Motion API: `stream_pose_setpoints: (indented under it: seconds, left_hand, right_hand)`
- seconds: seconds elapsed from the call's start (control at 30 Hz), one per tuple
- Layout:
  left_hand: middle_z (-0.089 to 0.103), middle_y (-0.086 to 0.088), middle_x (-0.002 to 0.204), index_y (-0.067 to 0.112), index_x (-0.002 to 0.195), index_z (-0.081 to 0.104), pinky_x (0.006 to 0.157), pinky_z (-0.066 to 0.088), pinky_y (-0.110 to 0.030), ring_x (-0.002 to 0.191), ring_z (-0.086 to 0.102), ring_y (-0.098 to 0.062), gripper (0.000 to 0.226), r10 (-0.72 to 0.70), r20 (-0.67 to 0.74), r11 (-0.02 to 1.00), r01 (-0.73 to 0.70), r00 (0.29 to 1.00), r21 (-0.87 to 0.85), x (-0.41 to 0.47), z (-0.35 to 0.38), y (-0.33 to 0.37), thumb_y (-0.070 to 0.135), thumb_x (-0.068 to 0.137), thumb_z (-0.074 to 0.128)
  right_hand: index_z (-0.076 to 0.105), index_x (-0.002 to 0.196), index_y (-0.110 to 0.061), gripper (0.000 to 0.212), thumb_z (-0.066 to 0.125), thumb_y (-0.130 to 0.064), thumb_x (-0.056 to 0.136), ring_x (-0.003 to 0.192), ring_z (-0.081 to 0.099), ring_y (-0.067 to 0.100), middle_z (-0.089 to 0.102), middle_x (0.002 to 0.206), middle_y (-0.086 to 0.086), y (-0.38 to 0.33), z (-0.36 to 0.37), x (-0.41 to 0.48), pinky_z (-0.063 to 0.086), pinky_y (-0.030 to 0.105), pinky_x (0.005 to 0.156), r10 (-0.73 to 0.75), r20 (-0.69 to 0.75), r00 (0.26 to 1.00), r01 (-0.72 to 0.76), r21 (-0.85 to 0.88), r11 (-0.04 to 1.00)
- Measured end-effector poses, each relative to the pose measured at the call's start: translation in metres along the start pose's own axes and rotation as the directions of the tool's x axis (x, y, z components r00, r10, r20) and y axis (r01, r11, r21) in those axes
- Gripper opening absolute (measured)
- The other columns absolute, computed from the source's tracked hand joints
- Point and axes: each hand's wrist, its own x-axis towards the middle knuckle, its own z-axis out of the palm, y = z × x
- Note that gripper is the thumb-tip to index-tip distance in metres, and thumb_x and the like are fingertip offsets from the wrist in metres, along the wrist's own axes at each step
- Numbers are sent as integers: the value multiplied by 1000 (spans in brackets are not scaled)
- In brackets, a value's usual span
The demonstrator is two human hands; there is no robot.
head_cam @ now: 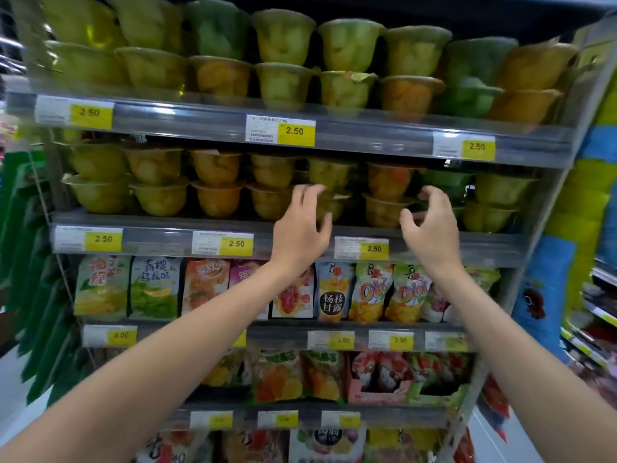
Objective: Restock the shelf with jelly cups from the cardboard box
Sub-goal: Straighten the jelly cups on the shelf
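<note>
Jelly cups fill two shelf levels, stacked two high in green, yellow and orange. My left hand (302, 225) is raised in front of the second shelf (160, 233), fingers spread and loosely bent, just before a yellow-green jelly cup stack (329, 177). My right hand (430, 225) hovers beside it, fingers curled loosely and holding nothing, in front of an orange jelly cup stack (387, 192) and a green cup (445, 182). Whether either hand touches a cup is unclear. The cardboard box is out of view.
The top shelf (200, 120) carries more cups behind a clear rail with yellow 2.50 price tags (295, 131). Snack bags (334, 292) fill the lower shelves. Green hanging packs (30, 262) are at the left, another aisle rack (597, 329) at the right.
</note>
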Motion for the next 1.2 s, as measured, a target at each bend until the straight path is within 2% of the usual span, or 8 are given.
stream_pose_setpoints:
  seconds: [0.07,0.17,0.27,0.4,0.47,0.67,0.93,1.2]
  left_hand:
    - [46,-5,130,11,132,46,50,47,-29,79,60,-17,44,54,3,998,-54,999,20,-2,8,15,23,91,58]
    - [42,-3,137,12,140,39,55,48,-29,91,60,-17,53,59,39,998,-60,998,35,1,22,39,28,93,56]
    - [30,-2,151,16,150,21,80,53,-38,119,53,-18,66,-23,164,999,29,986,-36,7,34,57,33,95,53]
    - [22,-5,157,18,153,7,101,44,-37,134,40,-22,76,-106,251,982,141,962,-125,14,47,70,32,95,54]
    - [22,-4,158,18,153,4,105,38,-34,138,34,-21,79,-150,244,975,184,958,-122,18,52,71,31,95,55]
    - [41,-2,149,24,154,9,102,43,-36,130,46,-22,78,-221,210,962,248,953,-116,25,63,65,29,93,58]
    - [50,4,141,26,151,22,90,42,-27,123,51,-17,68,-224,107,965,236,969,-111,21,68,64,28,94,59]
    - [58,-2,131,23,150,24,84,50,-35,111,59,-24,64,-233,47,972,233,971,15,24,74,61,26,95,56]
  right_hand:
    - [35,143,-4,54,55,-18,95,115,44,8,43,143,10,6,-1,4,30,10,89,-22,58,998,21,19,1000]
    - [32,146,-5,57,56,-18,95,131,43,21,43,145,11,14,-1,11,32,22,102,-52,116,992,46,54,997]
    - [33,146,-8,59,57,-18,94,127,48,25,46,143,11,20,-3,18,41,37,105,-78,161,984,61,105,993]
    - [31,148,-10,60,57,-17,94,129,46,23,48,142,9,27,-4,24,33,21,100,-105,212,972,79,124,989]
    - [28,149,-11,63,57,-20,94,129,46,24,47,143,8,31,-2,24,35,25,100,-106,223,969,79,128,989]
    - [29,150,-15,61,56,-21,95,128,47,21,48,144,4,37,3,23,33,19,94,-164,167,972,143,127,981]
    - [32,148,-16,58,55,-23,95,125,50,24,50,142,4,41,10,23,41,30,97,-180,102,978,168,115,979]
    - [33,147,-18,58,56,-23,94,109,60,33,60,129,10,36,22,29,48,36,80,-173,87,981,168,56,984]
